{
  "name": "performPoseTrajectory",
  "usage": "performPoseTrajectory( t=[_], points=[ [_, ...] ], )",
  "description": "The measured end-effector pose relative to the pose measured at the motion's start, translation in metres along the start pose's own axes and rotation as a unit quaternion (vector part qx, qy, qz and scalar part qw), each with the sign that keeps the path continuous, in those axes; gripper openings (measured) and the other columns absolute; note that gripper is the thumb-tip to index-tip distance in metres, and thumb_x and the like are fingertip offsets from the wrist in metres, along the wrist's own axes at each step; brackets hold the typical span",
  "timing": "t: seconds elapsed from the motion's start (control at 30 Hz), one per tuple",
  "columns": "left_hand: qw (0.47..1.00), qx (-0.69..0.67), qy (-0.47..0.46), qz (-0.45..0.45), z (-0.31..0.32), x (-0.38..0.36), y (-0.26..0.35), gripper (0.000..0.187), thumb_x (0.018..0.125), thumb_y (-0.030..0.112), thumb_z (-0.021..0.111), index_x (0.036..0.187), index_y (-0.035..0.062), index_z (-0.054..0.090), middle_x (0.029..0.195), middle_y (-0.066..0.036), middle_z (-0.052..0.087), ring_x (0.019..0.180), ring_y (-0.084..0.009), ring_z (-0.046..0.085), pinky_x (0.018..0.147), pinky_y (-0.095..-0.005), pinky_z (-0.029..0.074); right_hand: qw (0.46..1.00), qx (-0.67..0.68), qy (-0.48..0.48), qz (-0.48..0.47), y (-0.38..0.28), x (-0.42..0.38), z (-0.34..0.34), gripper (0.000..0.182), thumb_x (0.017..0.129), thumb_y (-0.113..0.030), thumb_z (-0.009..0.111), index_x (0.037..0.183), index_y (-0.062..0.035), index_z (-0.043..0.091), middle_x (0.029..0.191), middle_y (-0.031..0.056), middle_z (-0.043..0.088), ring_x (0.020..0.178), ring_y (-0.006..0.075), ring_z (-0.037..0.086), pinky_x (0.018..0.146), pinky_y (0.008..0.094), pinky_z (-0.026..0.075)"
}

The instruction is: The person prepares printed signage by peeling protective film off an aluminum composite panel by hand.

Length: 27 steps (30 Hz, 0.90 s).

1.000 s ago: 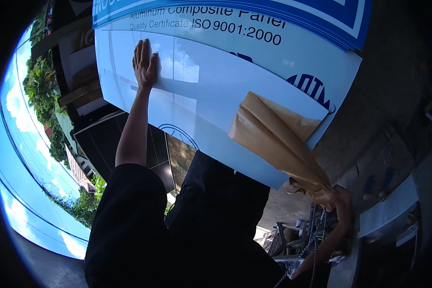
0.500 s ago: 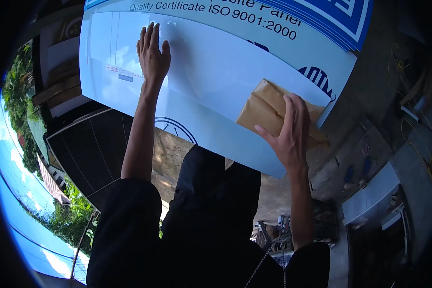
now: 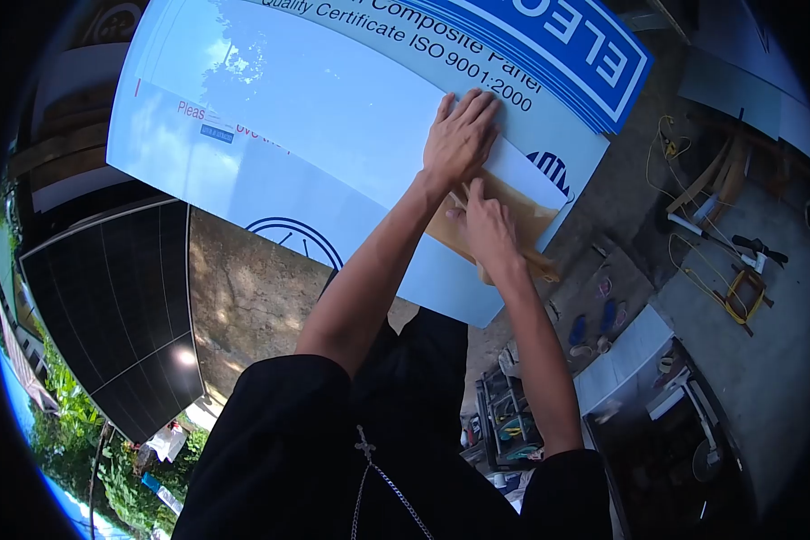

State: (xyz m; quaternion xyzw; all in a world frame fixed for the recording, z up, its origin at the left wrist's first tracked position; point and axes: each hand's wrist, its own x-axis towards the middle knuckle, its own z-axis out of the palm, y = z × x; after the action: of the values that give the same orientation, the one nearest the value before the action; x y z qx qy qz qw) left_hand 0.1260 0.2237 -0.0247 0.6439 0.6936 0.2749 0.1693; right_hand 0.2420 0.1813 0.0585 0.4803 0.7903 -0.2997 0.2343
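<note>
A glossy white sheet (image 3: 351, 117) lies along a pale blue panel (image 3: 175, 175) printed with blue and black lettering. Brown paper (image 3: 526, 211) covers the sheet's right end, creased and folded over. My left hand (image 3: 462, 139) rests flat on the sheet just above the paper's left edge, fingers stretched out. Just below it, my right hand (image 3: 493, 232) is on the brown paper, index finger extended along it and the other fingers curled in, gripping the paper. Part of the paper is hidden under my right hand.
Several blue-edged panels (image 3: 594, 54) are stacked beneath. A dark solar panel (image 3: 117, 306) leans at the left. To the right are a yellow-framed tool (image 3: 745, 295) with cords, slippers (image 3: 578, 329) on the floor and a white board (image 3: 625, 360). A crate (image 3: 508, 418) stands below.
My left hand has moved right along the sheet, close to my right hand. My right hand has shifted left on the brown paper and its fingers have closed. The view has shifted.
</note>
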Motion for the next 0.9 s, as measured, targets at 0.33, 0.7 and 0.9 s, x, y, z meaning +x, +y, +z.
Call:
performPoseTrajectory(
  t=[0.33, 0.7, 0.9],
  points=[
    [0.997, 0.077, 0.001, -0.017, 0.009, 0.006, 0.012, 0.041, 0.093, 0.034, 0.057, 0.128, 0.0127, 0.052, 0.135, -0.004, 0.051, 0.132, -0.0228, 0.042, 0.112, -0.0473, 0.026, 0.956, 0.258, -0.094, -0.1, 0.034, 0.007, -0.011, 0.032, 0.097, -0.015, 0.052, 0.118, 0.0009, 0.033, 0.091, 0.0366, 0.061, 0.096, 0.0501, 0.059, 0.076, 0.0602, 0.045],
    [0.982, 0.184, -0.024, -0.028, 0.018, 0.005, 0.012, 0.043, 0.095, 0.038, 0.052, 0.133, 0.0189, 0.051, 0.139, -0.007, 0.049, 0.133, -0.0255, 0.041, 0.117, -0.045, 0.022, 0.927, 0.289, -0.182, -0.153, 0.088, 0.007, -0.013, 0.027, 0.099, -0.018, 0.049, 0.113, -0.0001, 0.034, 0.094, 0.0384, 0.059, 0.096, 0.0555, 0.054, 0.077, 0.0608, 0.041],
    [0.979, 0.201, -0.025, -0.03, 0.02, 0.001, 0.011, 0.042, 0.095, 0.04, 0.049, 0.133, 0.0202, 0.05, 0.14, -0.008, 0.047, 0.131, -0.0268, 0.042, 0.115, -0.0446, 0.024, 0.905, 0.335, -0.209, -0.16, 0.131, -0.008, -0.009, 0.022, 0.1, -0.02, 0.048, 0.106, -0.0013, 0.036, 0.097, 0.0374, 0.06, 0.1, 0.055, 0.053, 0.076, 0.0587, 0.041]
  ],
)
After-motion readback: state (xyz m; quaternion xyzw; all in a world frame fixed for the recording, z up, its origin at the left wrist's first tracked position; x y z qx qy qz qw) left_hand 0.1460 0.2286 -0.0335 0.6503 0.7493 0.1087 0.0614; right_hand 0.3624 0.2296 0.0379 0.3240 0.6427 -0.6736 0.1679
